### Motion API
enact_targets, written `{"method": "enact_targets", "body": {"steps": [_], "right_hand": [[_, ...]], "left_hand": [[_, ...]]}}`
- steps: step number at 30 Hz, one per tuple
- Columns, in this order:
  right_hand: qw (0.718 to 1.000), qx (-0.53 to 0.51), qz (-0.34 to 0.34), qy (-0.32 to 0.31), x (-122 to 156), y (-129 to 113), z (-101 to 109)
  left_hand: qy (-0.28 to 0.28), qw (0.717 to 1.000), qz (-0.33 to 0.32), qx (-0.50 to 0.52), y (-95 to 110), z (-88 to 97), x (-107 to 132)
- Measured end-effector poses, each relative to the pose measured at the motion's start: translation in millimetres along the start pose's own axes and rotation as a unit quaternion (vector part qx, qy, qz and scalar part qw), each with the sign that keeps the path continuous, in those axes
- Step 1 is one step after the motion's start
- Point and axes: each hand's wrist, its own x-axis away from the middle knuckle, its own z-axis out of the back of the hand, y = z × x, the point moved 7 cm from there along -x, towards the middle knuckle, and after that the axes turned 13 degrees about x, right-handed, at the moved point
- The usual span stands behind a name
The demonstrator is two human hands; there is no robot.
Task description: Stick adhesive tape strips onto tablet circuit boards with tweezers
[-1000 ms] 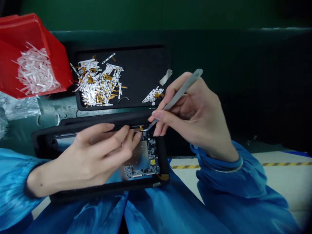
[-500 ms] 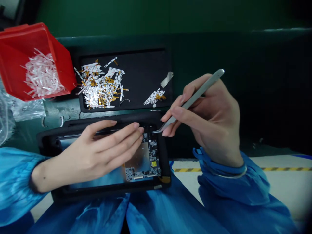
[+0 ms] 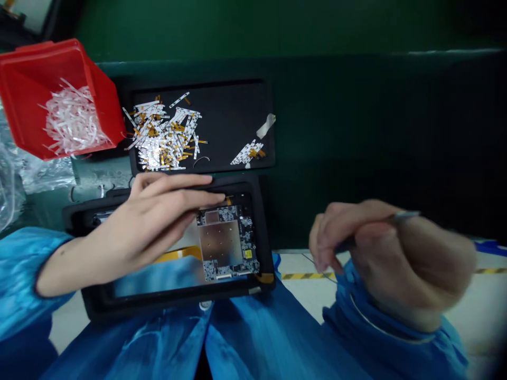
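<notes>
The left hand lies stretched out, its fingers straight and close together, gripping nothing that shows; its fingertips reach the upper edge of a dark printed circuit board with a square metal shield. The board sits in a black rectangular frame, just right of the left wrist, with a flat orange-yellow flex ribbon beside it. The right hand, blurred, hangs well to the right of the frame, its fingers curled shut around slim steel tweezers. Beyond the left hand, a black mat carries a heap of white-and-amber foil strips, a smaller cluster of strips and a translucent film scrap. Farther left, a tilted red plastic bin holds white shredded strips, above crumpled clear plastic.
</notes>
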Motion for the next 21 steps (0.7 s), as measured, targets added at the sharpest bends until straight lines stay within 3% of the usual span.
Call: {"method": "enact_targets", "body": {"steps": [2,6,9,12,16,21], "right_hand": [[0.997,0.070,0.000,-0.015,18,-5,0],[0.986,0.155,-0.044,-0.028,51,-3,-15],[0.986,0.140,-0.087,0.006,71,3,-29],[0.982,0.134,-0.104,0.080,83,5,-37],[0.975,0.138,-0.053,0.165,84,-2,-43],[0.966,0.179,0.045,0.182,80,-8,-54]], "left_hand": [[0.020,1.000,-0.001,0.006,-3,4.6,-4],[0.011,0.993,-0.067,-0.094,10,-3.8,-4],[0.007,0.983,-0.100,-0.155,18,-8.7,2],[0.005,0.986,-0.092,-0.140,17,-7.3,4],[0.017,0.998,-0.007,-0.065,6,-1.5,3],[0.013,0.997,0.027,-0.069,8,0.2,0]]}}
